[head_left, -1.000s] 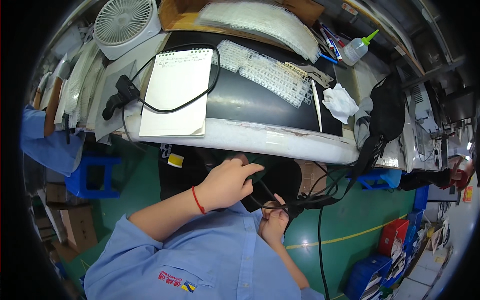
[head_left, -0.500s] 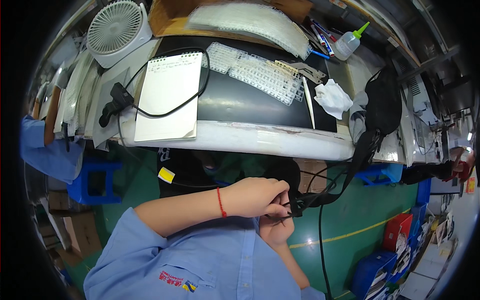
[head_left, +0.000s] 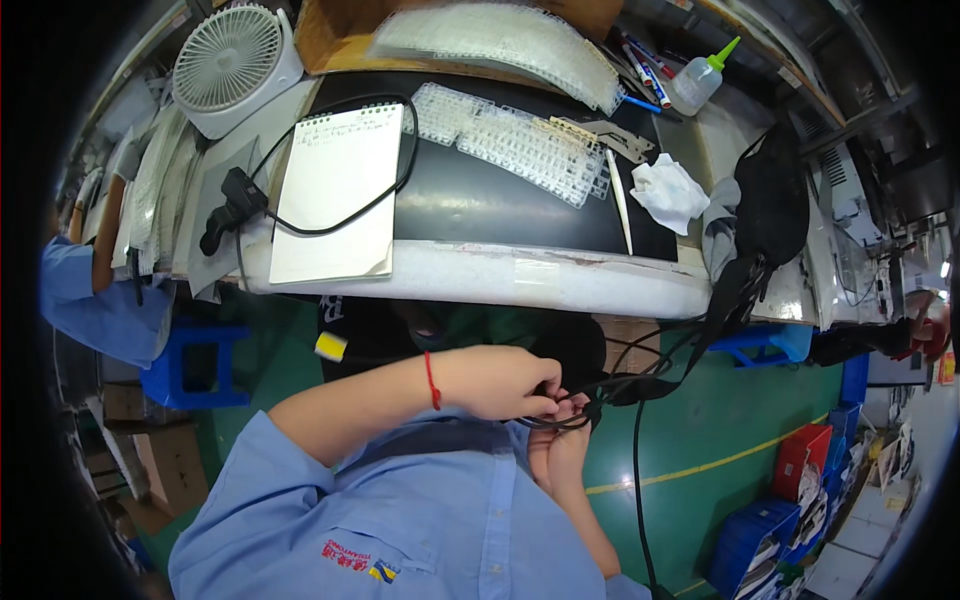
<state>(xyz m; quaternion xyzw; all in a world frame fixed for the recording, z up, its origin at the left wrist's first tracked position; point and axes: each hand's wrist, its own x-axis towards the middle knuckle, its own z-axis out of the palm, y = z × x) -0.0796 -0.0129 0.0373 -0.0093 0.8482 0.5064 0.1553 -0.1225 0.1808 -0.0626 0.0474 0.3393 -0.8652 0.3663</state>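
Below the table edge, my left hand (head_left: 500,382), with a red string at the wrist, is closed around a bundle of black cables (head_left: 600,392). My right hand (head_left: 560,445) sits just under it, fingers curled up onto the same cables. The cables run right toward a black strap (head_left: 735,290) hanging off the table and down along the green floor (head_left: 700,430). Both hands are close to my chest, over my blue shirt.
On the black table mat (head_left: 480,195) lie a white notepad (head_left: 335,190) with a black cord looped over it, clear plastic trays (head_left: 520,140), a white cloth (head_left: 668,190) and a squeeze bottle (head_left: 700,78). A white fan (head_left: 232,62) stands far left. Another person's blue sleeve (head_left: 85,300) and a blue stool (head_left: 195,365) are left.
My left hand moved right and down to meet my right hand on the cables. The view shifted, so the table sits a little higher in the picture.
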